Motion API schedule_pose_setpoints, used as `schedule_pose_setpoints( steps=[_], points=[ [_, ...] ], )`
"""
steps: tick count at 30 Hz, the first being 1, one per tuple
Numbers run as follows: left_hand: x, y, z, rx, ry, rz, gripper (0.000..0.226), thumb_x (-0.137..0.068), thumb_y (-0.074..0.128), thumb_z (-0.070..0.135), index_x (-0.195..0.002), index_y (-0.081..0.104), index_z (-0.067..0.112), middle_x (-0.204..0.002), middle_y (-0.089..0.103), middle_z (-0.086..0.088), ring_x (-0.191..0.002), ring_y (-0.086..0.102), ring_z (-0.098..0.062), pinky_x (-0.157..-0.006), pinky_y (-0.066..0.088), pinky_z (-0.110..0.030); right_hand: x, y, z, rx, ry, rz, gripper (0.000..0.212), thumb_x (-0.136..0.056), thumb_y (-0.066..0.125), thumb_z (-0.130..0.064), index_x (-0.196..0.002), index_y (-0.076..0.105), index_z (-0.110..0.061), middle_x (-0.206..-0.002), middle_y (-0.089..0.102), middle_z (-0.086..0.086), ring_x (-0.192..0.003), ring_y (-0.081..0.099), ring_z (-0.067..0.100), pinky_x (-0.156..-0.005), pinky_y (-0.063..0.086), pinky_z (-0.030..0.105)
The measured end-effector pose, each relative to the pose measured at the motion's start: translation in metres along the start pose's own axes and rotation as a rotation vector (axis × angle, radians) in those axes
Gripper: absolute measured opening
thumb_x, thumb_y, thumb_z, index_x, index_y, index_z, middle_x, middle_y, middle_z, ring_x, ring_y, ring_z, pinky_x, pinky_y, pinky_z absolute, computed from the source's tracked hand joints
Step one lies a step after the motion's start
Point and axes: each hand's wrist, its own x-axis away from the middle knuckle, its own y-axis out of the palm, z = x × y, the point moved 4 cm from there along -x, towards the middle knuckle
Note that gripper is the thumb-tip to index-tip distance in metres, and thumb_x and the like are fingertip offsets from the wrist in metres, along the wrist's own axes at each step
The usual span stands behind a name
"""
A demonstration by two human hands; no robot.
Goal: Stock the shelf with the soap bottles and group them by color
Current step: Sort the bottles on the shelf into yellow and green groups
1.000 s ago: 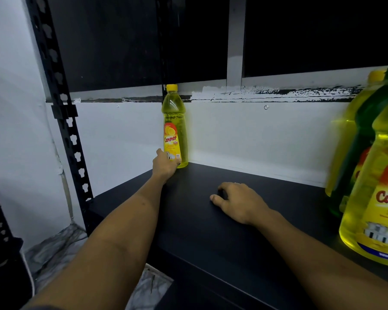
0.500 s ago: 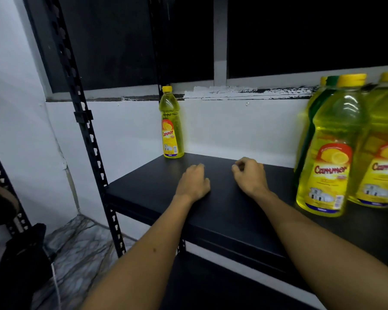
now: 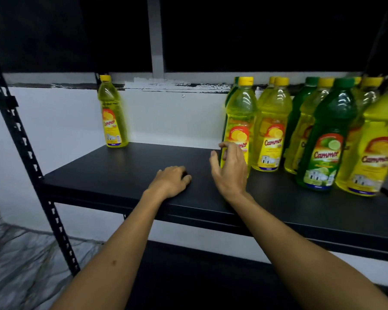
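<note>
- I'm in what looks like a stockroom or the back of a shop: a black shelf (image 3: 126,175) on a slotted metal upright (image 3: 20,139) at the left of the frame.
- Many identical soap bottles (image 3: 271,130), yellow and green, crowd the right.
- Bare white wall (image 3: 61,121) behind; marbled floor (image 3: 20,265) lower left.

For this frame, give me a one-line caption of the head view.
Right hand reaches a yellow soap bottle; left hand rests on the shelf.
</note>
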Motion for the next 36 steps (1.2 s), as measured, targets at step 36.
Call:
schedule_pose_setpoints(
  steps=[36],
  points=[
    [0.038, -0.032, 0.012, 0.668, -0.024, 0.705, 0.024, -0.091, 0.05, 0.002, -0.105, 0.069, 0.006, -0.097, 0.07, -0.004, -0.087, 0.065, -0.016, -0.079, 0.052, -0.026, 0.004, -0.006, 0.056, -0.076, 0.147, -0.789, 0.043, -0.09, 0.068, -0.021, -0.132, 0.06, -0.013, -0.124, 0.066, 0.008, -0.118, 0.059, 0.019, -0.1, 0.048, 0.035]
  ],
)
